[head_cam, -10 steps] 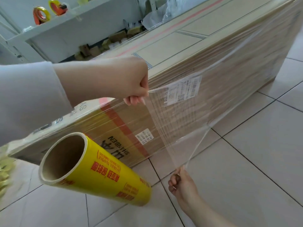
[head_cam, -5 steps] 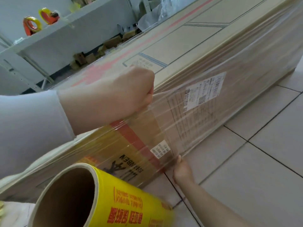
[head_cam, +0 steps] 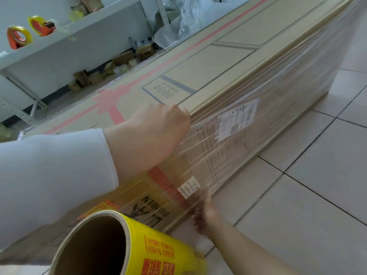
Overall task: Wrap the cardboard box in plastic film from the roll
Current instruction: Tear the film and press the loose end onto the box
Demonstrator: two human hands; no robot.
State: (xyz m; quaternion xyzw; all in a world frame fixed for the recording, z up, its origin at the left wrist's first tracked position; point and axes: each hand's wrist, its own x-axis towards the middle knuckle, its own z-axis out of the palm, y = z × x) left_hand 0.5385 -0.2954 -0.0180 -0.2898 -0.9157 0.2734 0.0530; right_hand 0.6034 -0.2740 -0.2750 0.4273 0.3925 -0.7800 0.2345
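Film point(head_cam: 224, 155) already stretched over cardboard box point(head_cam: 228, 62) lying on floor, near side covered. Left hand point(head_cam: 156, 132) at box's top edge, fingers curled on film; right hand point(head_cam: 206, 215) at bottom edge, grip unclear. Roll point(head_cam: 158, 253) just before box; tail unsealed, wrapping likely near finish

Pale tiled floor point(head_cam: 309, 195); white shelf point(head_cam: 65, 39)

roll point(head_cam: 158, 253) cut off below; right hand point(head_cam: 204, 217) blurred
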